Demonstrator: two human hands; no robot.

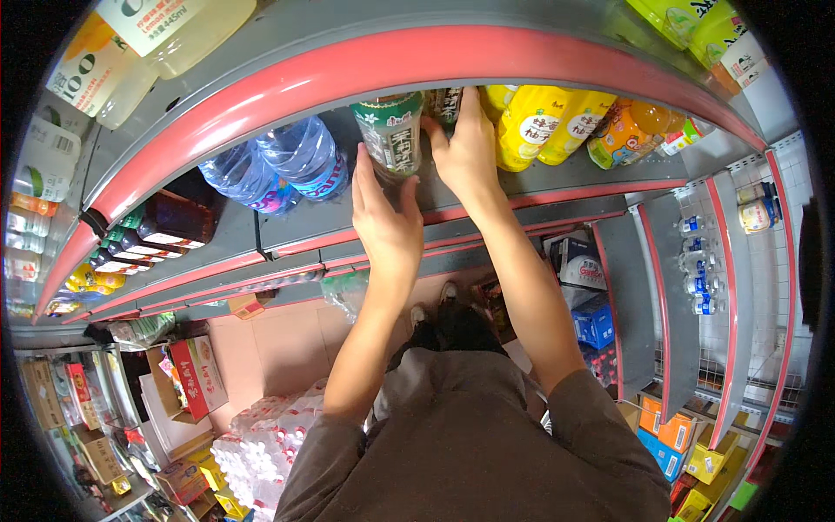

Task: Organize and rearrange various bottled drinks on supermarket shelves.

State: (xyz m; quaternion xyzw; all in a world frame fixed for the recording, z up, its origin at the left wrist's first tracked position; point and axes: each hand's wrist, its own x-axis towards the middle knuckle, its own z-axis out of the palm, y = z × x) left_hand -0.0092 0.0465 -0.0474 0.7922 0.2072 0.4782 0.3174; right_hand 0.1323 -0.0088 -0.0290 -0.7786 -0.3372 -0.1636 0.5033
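Observation:
On the shelf under the top board, my left hand has its fingers along the left side of a drink bottle with a green and silver label and its thumb by the lower right side. To its right, my right hand reaches in with thumb and fingers either side of a second, dark-labelled bottle. The upper parts of both bottles are hidden by the board's red edge. Clear water bottles with blue labels stand left of my left hand. Yellow drink bottles stand just right of my right hand.
A curved red shelf edge runs above my hands. Dark bottles stand farther left on the shelf, an orange drink bottle farther right. Below lie shrink-wrapped bottle packs and a red carton. Small water bottles line a right-hand shelf.

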